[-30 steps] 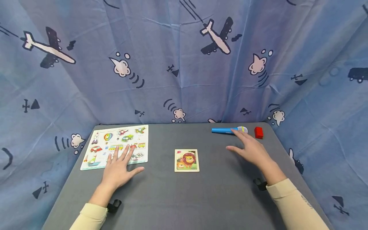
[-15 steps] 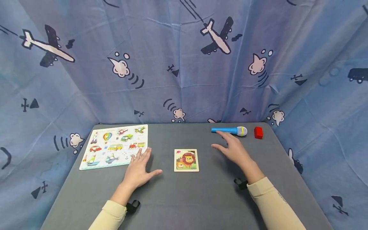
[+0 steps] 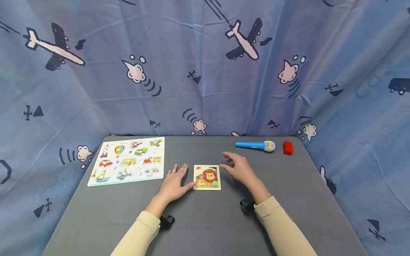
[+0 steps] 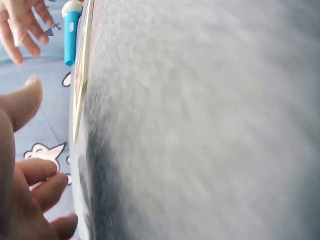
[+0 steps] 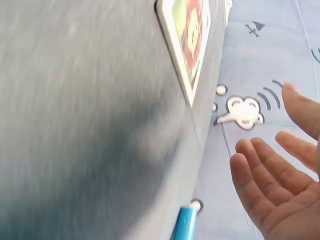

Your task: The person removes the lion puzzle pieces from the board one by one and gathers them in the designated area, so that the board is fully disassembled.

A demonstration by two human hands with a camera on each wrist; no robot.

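Observation:
A small square lion picture puzzle (image 3: 208, 177) lies flat mid-table between both hands. My left hand (image 3: 173, 186) is at its left side, fingers spread, the thumb tip at the puzzle's lower left edge; whether it touches I cannot tell. At the upper right corner, my right hand (image 3: 240, 169) hovers with loosely bent fingers, thumb close to the edge. The right wrist view has the puzzle (image 5: 185, 40) apart from the right hand (image 5: 280, 185). In the left wrist view the left hand (image 4: 30, 190) holds nothing, and the puzzle (image 4: 81, 80) appears edge-on.
A large vehicle picture board (image 3: 128, 161) lies at the table's left. Toward the back right are a blue toy microphone (image 3: 255, 145) and a red block (image 3: 287, 148). Patterned blue cloth (image 3: 198, 71) hangs behind and beside the grey table (image 3: 205, 224).
Both hands have moved inward toward the lion puzzle, the left from over the vehicle board, the right from near the microphone. The puzzle and other objects stay in place.

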